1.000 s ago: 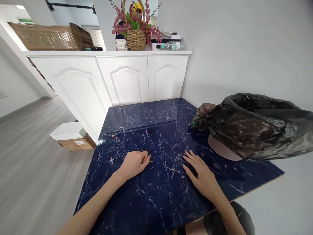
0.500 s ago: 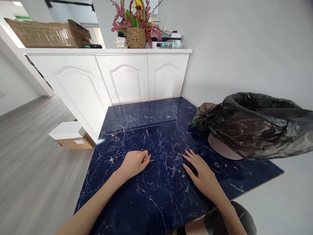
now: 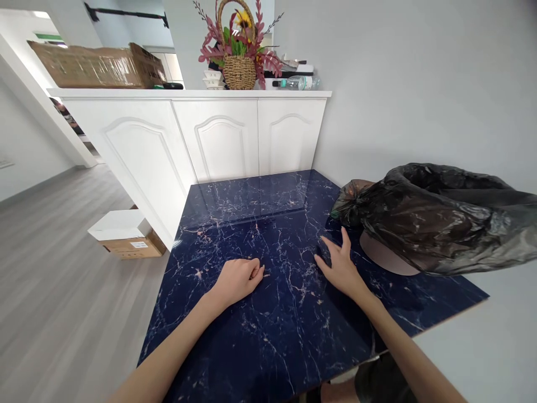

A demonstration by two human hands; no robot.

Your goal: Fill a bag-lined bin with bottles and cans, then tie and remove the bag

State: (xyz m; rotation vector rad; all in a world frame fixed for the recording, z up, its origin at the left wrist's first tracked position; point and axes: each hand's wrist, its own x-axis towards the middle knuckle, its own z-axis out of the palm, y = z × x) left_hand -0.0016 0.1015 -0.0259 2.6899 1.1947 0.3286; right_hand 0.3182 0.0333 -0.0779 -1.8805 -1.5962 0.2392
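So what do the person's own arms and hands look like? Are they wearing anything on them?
They're ordinary bare hands, a left hand and a right hand, with slim fingers and no gloves. I can't see any rings, watch or bracelets. The left forearm and right forearm are slender and bare too, with no sleeves showing.

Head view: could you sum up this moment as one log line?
left hand: curled, on blue table; right hand: spread open, nearest black bag; beyond: white cabinet, woven basket on top
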